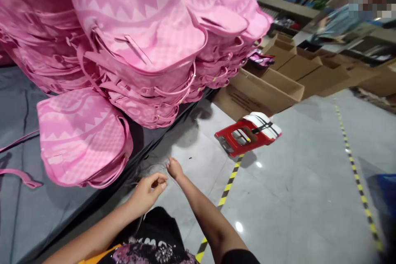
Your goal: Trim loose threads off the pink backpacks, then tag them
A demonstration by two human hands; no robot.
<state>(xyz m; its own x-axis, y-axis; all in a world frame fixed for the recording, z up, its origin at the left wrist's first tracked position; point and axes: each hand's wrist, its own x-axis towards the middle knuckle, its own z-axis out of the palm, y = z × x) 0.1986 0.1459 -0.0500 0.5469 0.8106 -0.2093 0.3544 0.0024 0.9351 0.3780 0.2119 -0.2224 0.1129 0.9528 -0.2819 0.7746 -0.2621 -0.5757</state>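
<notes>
My left hand [147,193] is in front of my body with thumb and fingers curled toward each other in a loose pinch. Just beyond it, my right hand [175,168] is closed, its fingertips pressed together. A thin, pale strand [154,167] loops beside both hands and seems to run into the right one; what the left fingers hold is too small to make out. To the left, a pink backpack [83,140] with a zigzag and checked pattern lies on the dark-covered table [18,214], apart from both hands.
Stacked pink backpacks [139,29] fill the table's far part. Open cardboard boxes [266,86] stand on the floor behind a red trolley [247,134] bearing a white bundle. Yellow-black tape [229,183] marks the floor. Another person [343,20] is at the upper right.
</notes>
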